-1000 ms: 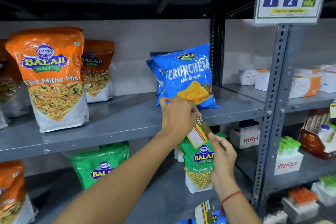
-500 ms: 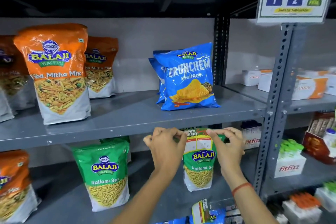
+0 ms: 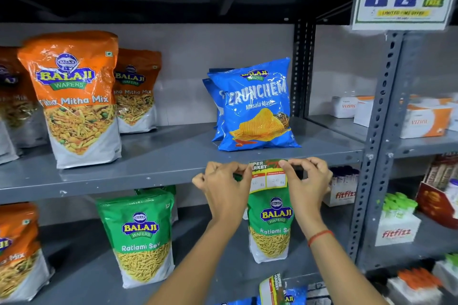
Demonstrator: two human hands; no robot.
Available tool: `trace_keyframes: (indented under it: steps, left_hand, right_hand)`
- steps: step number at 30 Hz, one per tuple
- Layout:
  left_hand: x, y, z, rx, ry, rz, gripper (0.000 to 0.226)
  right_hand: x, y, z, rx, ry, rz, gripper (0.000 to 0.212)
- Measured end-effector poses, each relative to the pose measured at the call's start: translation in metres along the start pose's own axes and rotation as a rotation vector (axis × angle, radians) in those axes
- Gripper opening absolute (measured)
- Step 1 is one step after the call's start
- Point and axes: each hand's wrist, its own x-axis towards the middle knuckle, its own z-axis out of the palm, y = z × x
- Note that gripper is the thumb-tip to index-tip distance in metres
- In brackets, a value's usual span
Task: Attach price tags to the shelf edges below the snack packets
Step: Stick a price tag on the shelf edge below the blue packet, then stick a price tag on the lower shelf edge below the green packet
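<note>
— What changed just now?
— The price tag (image 3: 269,176) has come up to the shelf edge (image 3: 124,181), below the blue packet (image 3: 255,106).
— And the hands?
— The left hand (image 3: 226,183) and right hand (image 3: 306,181) pinch its top corners; pressing it on is next, I think.

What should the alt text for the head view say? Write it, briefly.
Two hands, left hand and right hand, press a Super Market price tag onto the grey shelf edge below a blue Crunchem Masala Masti packet. Orange Balaji Mitha Mix packets stand to the left, green Ratlami Sev packets on the shelf below.
</note>
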Motion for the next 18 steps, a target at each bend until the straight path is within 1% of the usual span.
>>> trace_keyframes:
  steps: [4,6,8,9,11,13,14,15,16,18]
  left_hand:
    - [0.001,-0.003,0.003,0.036,0.006,0.045,0.015]
    - [-0.003,-0.004,0.004,-0.006,0.029,0.026,0.012]
    - [-0.011,-0.010,0.004,-0.056,0.052,-0.021,0.020]
    - [-0.017,-0.015,0.005,-0.089,0.066,-0.049,0.023]
    - [-0.039,-0.028,0.007,-0.174,0.096,-0.111,0.026]
    - [-0.069,-0.045,0.012,-0.211,0.078,-0.143,0.024]
    - [-0.085,-0.056,0.017,-0.192,0.027,-0.138,0.021]
    - [-0.102,-0.068,0.023,-0.139,-0.063,-0.116,0.017]
    - [-0.118,-0.080,0.031,-0.054,-0.188,-0.084,0.013]
    - [-0.143,-0.103,0.048,0.142,-0.484,0.006,0.017]
  right_hand:
    - [-0.003,0.001,0.001,-0.052,0.047,-0.080,0.016]
    - [-0.002,0.001,-0.001,-0.068,0.090,-0.093,0.028]
    - [-0.001,0.004,-0.005,-0.088,0.127,-0.104,0.041]
    - [-0.002,0.007,-0.008,-0.093,0.130,-0.117,0.042]
    - [-0.012,0.021,-0.015,-0.101,0.118,-0.126,0.040]
    - [-0.031,0.045,-0.023,-0.099,0.118,-0.059,0.036]
    - [-0.044,0.060,-0.027,-0.086,0.116,-0.006,0.034]
    - [-0.060,0.079,-0.032,-0.072,0.108,0.046,0.032]
    - [-0.078,0.101,-0.037,-0.061,0.089,0.105,0.030]
    - [-0.120,0.153,-0.048,-0.055,0.036,0.279,0.030]
